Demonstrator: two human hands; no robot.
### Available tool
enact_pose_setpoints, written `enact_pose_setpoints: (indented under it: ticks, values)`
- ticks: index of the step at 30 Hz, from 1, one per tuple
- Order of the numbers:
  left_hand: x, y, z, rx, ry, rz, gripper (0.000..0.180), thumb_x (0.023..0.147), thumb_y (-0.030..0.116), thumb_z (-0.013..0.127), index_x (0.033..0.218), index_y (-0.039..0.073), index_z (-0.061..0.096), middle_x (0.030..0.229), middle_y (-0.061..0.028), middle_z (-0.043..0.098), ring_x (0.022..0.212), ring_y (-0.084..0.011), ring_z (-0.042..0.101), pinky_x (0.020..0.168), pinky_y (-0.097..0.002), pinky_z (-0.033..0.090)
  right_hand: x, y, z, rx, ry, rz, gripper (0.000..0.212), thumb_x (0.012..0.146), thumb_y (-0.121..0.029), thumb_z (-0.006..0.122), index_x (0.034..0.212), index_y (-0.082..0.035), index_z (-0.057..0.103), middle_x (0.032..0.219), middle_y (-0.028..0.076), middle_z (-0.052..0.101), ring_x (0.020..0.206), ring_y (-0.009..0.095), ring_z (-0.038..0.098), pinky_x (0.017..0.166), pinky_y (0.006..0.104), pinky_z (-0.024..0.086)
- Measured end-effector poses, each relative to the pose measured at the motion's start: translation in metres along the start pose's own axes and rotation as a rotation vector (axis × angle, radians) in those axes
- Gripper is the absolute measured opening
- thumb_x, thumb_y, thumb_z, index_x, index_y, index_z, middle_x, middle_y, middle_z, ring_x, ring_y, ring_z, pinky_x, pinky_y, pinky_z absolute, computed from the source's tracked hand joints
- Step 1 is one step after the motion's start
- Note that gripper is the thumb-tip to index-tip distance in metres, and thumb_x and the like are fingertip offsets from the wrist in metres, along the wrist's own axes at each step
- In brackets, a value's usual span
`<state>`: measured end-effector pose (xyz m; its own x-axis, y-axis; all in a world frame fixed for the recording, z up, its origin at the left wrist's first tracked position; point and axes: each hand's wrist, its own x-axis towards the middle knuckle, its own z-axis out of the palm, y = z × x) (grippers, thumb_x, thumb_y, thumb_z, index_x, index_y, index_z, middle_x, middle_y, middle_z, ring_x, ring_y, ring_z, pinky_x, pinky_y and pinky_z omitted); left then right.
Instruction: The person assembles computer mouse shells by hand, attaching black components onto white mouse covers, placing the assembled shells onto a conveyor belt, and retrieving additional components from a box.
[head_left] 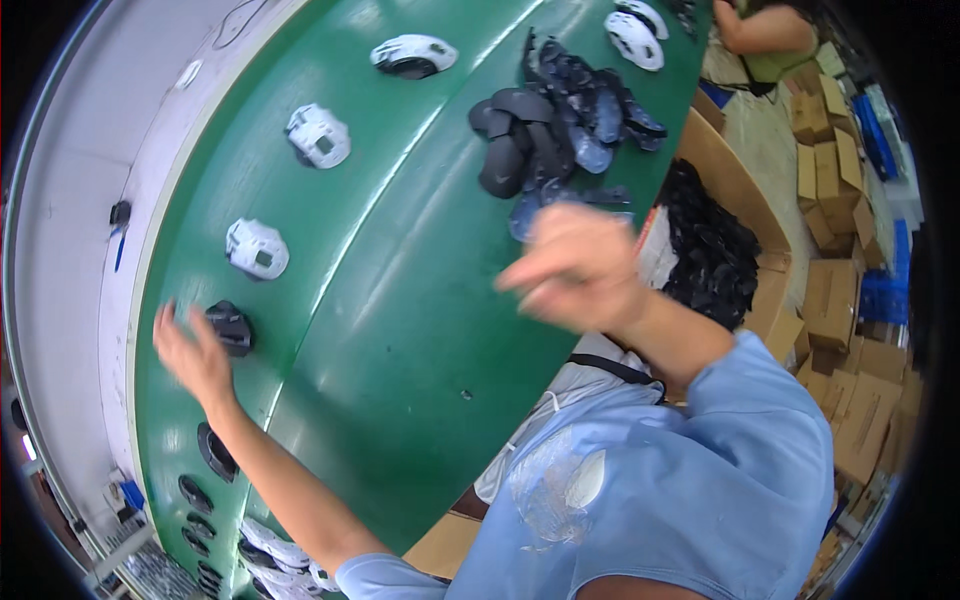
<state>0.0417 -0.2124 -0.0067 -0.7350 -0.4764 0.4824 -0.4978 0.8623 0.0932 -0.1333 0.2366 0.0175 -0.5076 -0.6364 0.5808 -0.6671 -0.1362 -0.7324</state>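
Observation:
My left hand [192, 352] is open with its fingers spread, beside a black helmet-like shell [230, 328] on the green table. Whether the fingertips touch that shell cannot be told. My right hand [582, 268] is blurred over the near side of the table, one finger stretched out and nothing visible in it. Just beyond it lies a pile of dark, see-through curved pieces [592, 110], next to a heap of matte black curved pads [520, 140]. White helmet-like shells [257, 249] with a small rectangular opening stand along the far left side.
The green table [400, 330] has a pale lengthwise seam. Black and white shells [270, 550] crowd its lower left end. An open carton [745, 215] of black pieces stands against the right edge. Cardboard boxes [832, 300] and another person's arm [770, 32] are farther right.

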Motion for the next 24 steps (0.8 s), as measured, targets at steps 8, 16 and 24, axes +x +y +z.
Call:
enact_pose_setpoints:
  ticks: [8, 16, 24]
  values:
    - [0.058, 0.074, 0.026, 0.067, -0.678, 0.344, 0.085, 0.064, -0.002, 0.068, 0.144, 0.018, 0.051, 0.148, -0.0215, 0.043, 0.133, -0.0436, 0.043, 0.113, -0.0487, 0.040, -0.171, 0.097, -0.169, -0.576, 0.727, 0.631, 0.017, 0.099, -0.013, 0.062, 0.102, 0.000, 0.073, 0.084, 0.002, 0.068, 0.075, 0.009, 0.060, 0.069, 0.0246, 0.048]
    - [0.064, 0.028, 0.022, 0.077, -0.703, 0.283, 0.050, 0.076, 0.027, 0.081, 0.109, -0.003, 0.057, 0.102, -0.0212, 0.056, 0.097, -0.0414, 0.054, 0.085, -0.0474, 0.045, -0.310, 0.126, -0.182, -1.069, 0.105, 1.134, 0.029, 0.084, -0.029, 0.072, 0.105, -0.008, 0.075, 0.098, 0.015, 0.072, 0.096, 0.034, 0.069, 0.086, 0.0433, 0.055]
    - [-0.012, 0.092, -0.009, -0.217, -0.345, 0.095, 0.073, 0.067, 0.034, 0.094, 0.115, -0.003, 0.053, 0.100, -0.0236, 0.062, 0.092, -0.0393, 0.060, 0.086, -0.0459, 0.047, -0.297, 0.172, -0.159, -1.346, 0.150, 1.182, 0.037, 0.082, -0.039, 0.075, 0.101, -0.008, 0.073, 0.097, 0.015, 0.074, 0.095, 0.038, 0.066, 0.085, 0.0478, 0.051]
